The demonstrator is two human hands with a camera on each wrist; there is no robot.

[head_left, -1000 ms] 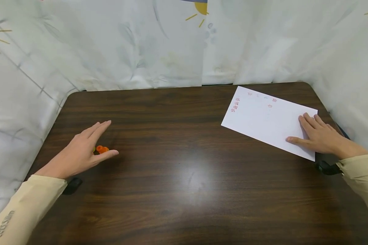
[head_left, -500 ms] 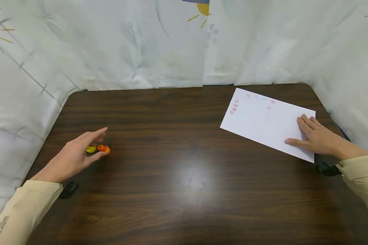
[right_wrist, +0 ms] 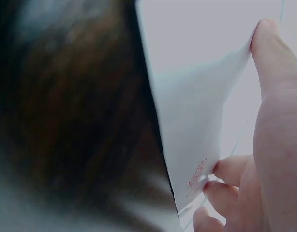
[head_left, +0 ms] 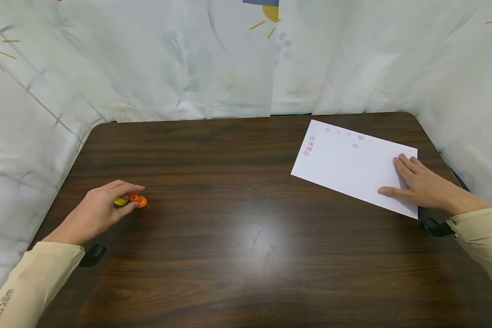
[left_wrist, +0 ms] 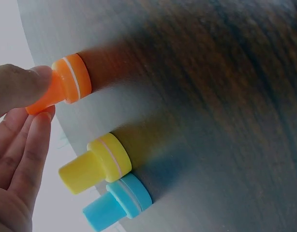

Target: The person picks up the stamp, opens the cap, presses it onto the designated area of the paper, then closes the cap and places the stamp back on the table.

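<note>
My left hand (head_left: 99, 207) pinches the narrow handle of an orange stamp (left_wrist: 75, 78) between thumb and fingertips. In the left wrist view this stamp stands upright on its wide round base. Beside it stand a yellow stamp (left_wrist: 110, 157) and a light blue stamp (left_wrist: 134, 195), close together; the head view shows only part of the yellow one, and the hand hides the blue one. At the right, my right hand (head_left: 428, 187) lies with spread fingers on a white sheet of paper (head_left: 340, 168). Small red flower-like prints (head_left: 309, 146) run along the sheet's left end.
A dark wood-grain table (head_left: 213, 255) carries everything, with rounded back corners. White patterned curtains (head_left: 147, 68) hang behind it and at both sides. Black straps (head_left: 92, 255) show under the sleeves at both wrists.
My left hand has come down over the stamps, and its thumb and fingers have drawn together on the orange one. The paper has slid slightly left and nearer along with my right hand.
</note>
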